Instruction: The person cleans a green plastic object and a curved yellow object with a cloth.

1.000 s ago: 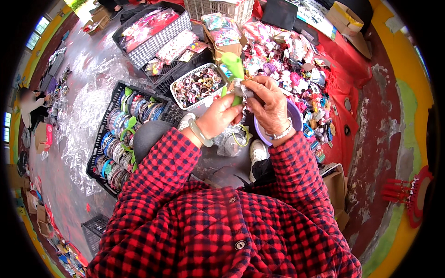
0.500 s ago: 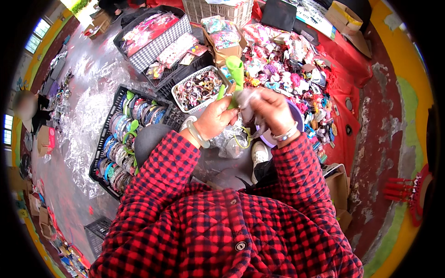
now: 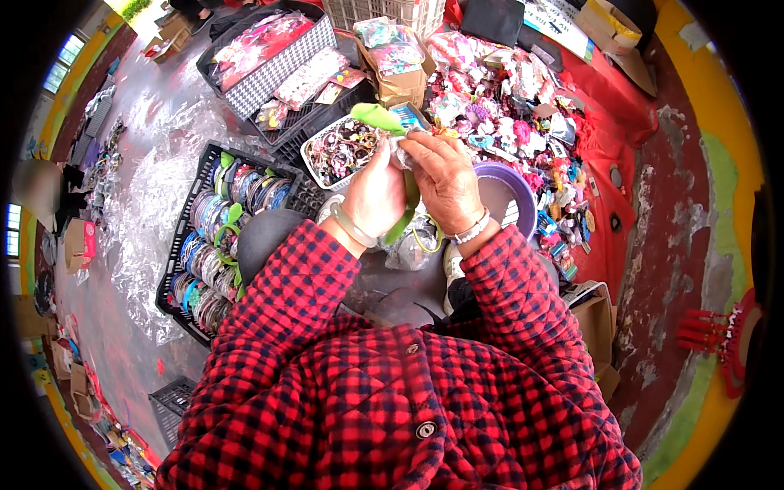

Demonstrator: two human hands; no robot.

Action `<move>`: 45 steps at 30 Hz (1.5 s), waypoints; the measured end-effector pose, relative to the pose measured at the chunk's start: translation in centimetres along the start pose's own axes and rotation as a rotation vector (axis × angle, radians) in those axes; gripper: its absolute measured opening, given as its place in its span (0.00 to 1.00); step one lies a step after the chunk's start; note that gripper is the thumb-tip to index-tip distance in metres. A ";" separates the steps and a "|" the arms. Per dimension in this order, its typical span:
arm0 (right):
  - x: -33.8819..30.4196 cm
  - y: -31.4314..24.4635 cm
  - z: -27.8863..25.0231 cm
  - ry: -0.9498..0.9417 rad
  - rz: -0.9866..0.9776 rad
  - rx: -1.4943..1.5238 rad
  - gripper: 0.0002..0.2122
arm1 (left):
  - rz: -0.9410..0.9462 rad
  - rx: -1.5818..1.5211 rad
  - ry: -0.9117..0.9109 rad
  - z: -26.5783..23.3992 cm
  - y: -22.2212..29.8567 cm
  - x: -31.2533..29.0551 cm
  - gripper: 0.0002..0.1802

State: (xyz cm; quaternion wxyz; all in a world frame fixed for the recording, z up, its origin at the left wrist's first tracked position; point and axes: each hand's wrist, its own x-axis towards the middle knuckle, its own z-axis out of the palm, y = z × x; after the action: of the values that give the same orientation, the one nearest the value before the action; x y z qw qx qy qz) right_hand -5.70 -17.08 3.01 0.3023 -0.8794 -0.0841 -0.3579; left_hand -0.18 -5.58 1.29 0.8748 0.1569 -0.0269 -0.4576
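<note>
Both hands meet in front of me on a bright green fabric headband (image 3: 377,118). Its leaf-like flap sticks out above the fingers, and a curved green strip hangs below between the palms. My left hand (image 3: 369,196) is closed round it, thumb up. The fingers of my right hand (image 3: 445,175) pinch it along with a crumpled whitish piece (image 3: 400,153), cloth or thin plastic; which one I cannot tell. Under the hands lies a clear plastic bag (image 3: 408,251) with a green band at it.
To the left stands a black crate (image 3: 181,261) of headbands, some with green leaves. A white basket (image 3: 313,167) of hair ties sits ahead, beside a purple basin (image 3: 527,200). Hair accessories (image 3: 514,98) pile up on red cloth. Cardboard boxes (image 3: 594,327) stand at right.
My hands have drawn together. The green flap has tipped from upright to leaning left, and the strip now hangs below. My right hand has moved left with the whitish piece.
</note>
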 end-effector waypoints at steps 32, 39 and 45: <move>-3.1 3.5 -0.9 -0.065 0.934 1.266 0.18 | 0.412 0.331 0.092 0.7 10.5 -5.1 0.15; -4.8 4.7 -0.4 -0.055 0.972 1.131 0.14 | 0.723 0.601 0.258 0.1 19.9 -16.1 0.19; -3.6 0.8 1.0 -0.274 0.983 1.201 0.02 | 0.814 0.780 0.752 -8.4 22.0 -32.2 0.19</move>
State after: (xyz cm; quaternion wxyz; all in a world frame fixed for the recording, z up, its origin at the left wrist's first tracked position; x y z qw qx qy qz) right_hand -7.50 -16.92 -0.40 0.8362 -0.5383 0.0992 0.0350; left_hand 0.20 34.29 3.04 0.8067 0.5869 0.0592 0.0374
